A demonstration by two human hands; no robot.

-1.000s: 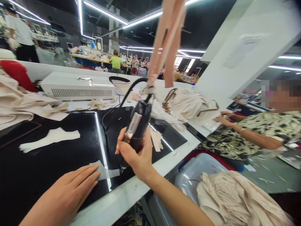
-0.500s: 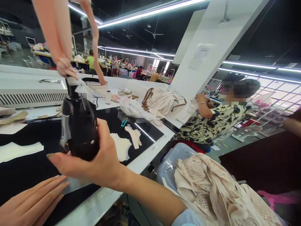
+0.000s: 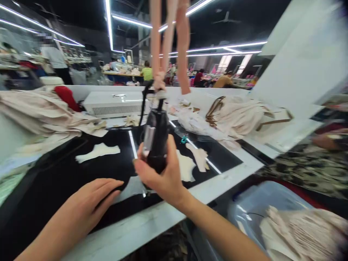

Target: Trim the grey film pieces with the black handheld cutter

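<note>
My right hand [image 3: 163, 177] is wrapped around a black hand-held electric tool [image 3: 159, 136] with a shiny strip on its side. The tool stands nearly upright over the black table surface, tied at its top to hanging pink cloth strips [image 3: 160, 47]. My hand hides its underside. My left hand [image 3: 87, 203] lies low with fingers stretched out, its fingertips at the edge of a pale translucent cut piece [image 3: 132, 190]. The tool's lower end is close by that piece; whether they touch I cannot tell. Cream cut pieces [image 3: 99, 152] lie on both sides.
Beige fabric is heaped at the left [image 3: 40, 112] and back right [image 3: 239, 116]. Behind stands a white slotted box [image 3: 116, 103]. Teal snips [image 3: 184, 139] lie beside clear plastic bags [image 3: 195, 121]. A clear tub [image 3: 250, 206] of fabric stands below right, near a person in patterned clothing [image 3: 307, 170].
The camera view has turned left, so the tool and hands appear further right. My left hand remains stretched out by the pale piece, and my right hand still grips the tool.
</note>
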